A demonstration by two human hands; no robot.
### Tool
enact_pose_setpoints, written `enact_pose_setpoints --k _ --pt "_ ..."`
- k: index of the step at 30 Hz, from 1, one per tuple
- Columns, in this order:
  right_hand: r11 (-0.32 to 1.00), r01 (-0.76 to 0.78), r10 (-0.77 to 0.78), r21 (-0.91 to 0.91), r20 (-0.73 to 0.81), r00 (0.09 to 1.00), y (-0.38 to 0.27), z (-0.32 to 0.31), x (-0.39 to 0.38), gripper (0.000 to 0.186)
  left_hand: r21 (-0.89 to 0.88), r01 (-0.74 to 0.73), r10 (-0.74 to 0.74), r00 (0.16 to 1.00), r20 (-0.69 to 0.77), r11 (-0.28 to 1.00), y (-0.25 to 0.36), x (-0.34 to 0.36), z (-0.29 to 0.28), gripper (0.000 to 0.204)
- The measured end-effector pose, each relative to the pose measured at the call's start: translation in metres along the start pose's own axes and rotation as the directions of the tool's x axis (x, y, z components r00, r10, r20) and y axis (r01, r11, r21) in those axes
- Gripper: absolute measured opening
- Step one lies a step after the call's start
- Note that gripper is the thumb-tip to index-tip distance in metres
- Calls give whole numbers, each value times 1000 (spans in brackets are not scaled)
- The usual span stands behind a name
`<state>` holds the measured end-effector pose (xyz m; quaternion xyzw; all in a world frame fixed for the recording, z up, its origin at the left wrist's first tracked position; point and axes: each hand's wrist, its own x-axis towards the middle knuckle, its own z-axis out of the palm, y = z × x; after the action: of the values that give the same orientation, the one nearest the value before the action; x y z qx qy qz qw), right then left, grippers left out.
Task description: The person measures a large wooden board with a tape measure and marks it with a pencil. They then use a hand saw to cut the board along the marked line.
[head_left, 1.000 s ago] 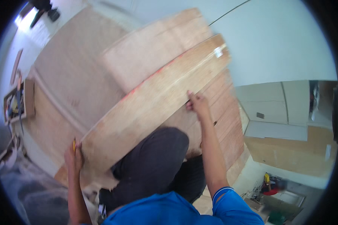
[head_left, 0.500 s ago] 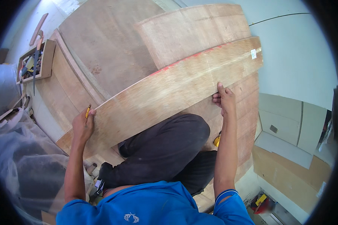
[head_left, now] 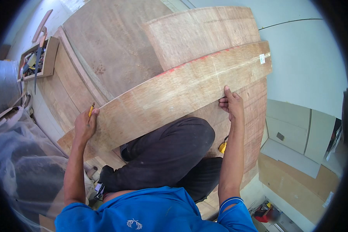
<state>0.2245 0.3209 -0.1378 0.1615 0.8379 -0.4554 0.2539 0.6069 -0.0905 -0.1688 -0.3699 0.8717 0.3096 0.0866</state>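
Board [head_left: 170, 96] of pale wood lies aslant over larger wood sheets [head_left: 112, 46], beyond the person's knee [head_left: 197, 131]. Left hand [head_left: 85, 124], closed round a yellow pencil [head_left: 91, 110], rests on its left part; right hand [head_left: 232, 102] pinches the near edge (thumb on top), well apart from the left.

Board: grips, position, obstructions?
Left grip at far edge of board, holding pencil; right grip, thumb on near edge. Board overlapping plywood sheet. Bent knee beside near edge.

A woodworking shop, by its plywood boards [head_left: 174, 92], handsaw [head_left: 38, 62] and open toolbox [head_left: 50, 58].
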Motion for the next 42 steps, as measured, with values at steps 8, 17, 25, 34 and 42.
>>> enact_pose_setpoints --k 8,17,25,34,42 --pt "831 249 -423 -497 -274 864 0 -6 13 69 -16 1 -1 1000 -9 1000 -4 7 1 51" --pt "552 468 -576 -691 90 813 -29 -13 22 95 -65 -41 38 998 -51 997 -9 3 7 49" --pt "657 497 -585 -567 32 810 -27 -7 14 103 -31 -46 46 999 6 998 -3 4 0 52" --pt "606 583 -680 -541 30 733 -18 -7 31 107 -109 -64 62 998 -20 992 -6 3 1 58" --pt "673 539 -627 -506 -5 779 -23 -6 22 106 -92 -64 59 997 -57 994 3 0 0 63"
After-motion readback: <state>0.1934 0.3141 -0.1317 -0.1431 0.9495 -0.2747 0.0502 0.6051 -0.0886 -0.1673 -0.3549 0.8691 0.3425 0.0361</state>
